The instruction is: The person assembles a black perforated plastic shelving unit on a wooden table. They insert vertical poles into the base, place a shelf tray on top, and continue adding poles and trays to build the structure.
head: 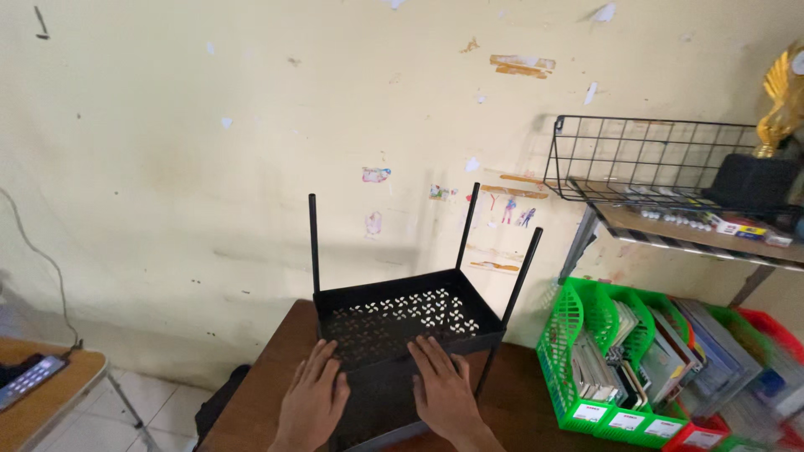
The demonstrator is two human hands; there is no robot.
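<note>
A black metal rack tray (400,314) with a perforated bottom stands on a brown wooden table (519,393). Three thin black rods rise from its corners, one of them at the left rear (313,243). My left hand (314,398) lies flat on the tray's front wall, fingers spread. Beside it my right hand (442,387) presses flat on the same front wall. Neither hand grips anything. A lower part of the rack shows between my wrists, mostly hidden.
Green file holders (578,368) with papers stand on the table at the right, red ones beyond. A black wire shelf (645,159) hangs on the wall above them, a gold trophy (783,92) beside it. A small desk with a phone (29,377) is at the left.
</note>
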